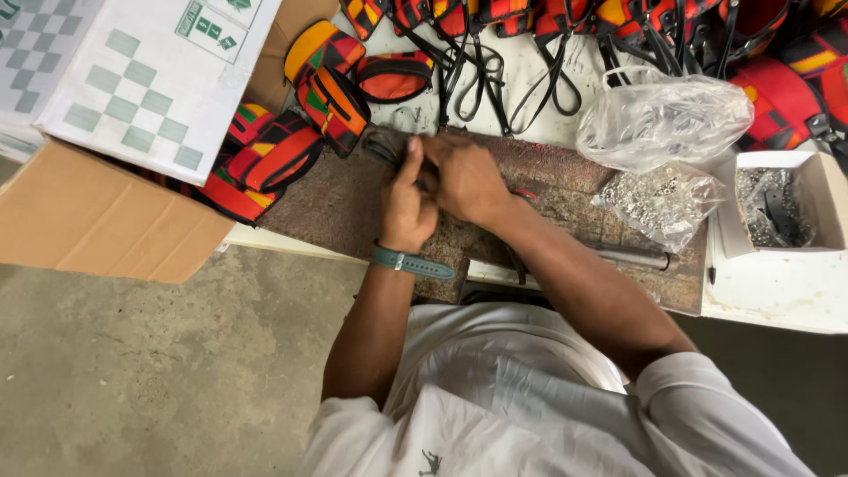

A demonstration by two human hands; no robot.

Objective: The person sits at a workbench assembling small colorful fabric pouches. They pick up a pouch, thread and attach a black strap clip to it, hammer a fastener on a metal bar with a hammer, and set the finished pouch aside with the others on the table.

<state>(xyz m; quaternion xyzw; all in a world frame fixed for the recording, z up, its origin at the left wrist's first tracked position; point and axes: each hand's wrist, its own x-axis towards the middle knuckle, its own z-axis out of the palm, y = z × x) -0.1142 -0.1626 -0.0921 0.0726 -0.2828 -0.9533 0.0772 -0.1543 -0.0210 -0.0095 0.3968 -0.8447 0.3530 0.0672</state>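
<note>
My left hand (pixel 405 208) and my right hand (pixel 464 179) meet over a brown stone slab (pixel 336 208) on the bench. Both pinch a dark strap (pixel 385 147) that runs off toward the upper left. The fingers are curled tight around it, and the part between the hands is hidden. A teal watch strap (pixel 412 262) circles my left wrist. A metal rod-like tool (pixel 632 258) lies on the slab to the right of my right forearm.
Red, orange and black fabric pouches (pixel 331 93) with black straps crowd the bench's far side. A plastic bag of small metal fittings (pixel 658 199) and a white box of fittings (pixel 777 208) sit at right. A cardboard box (pixel 97 221) stands at left.
</note>
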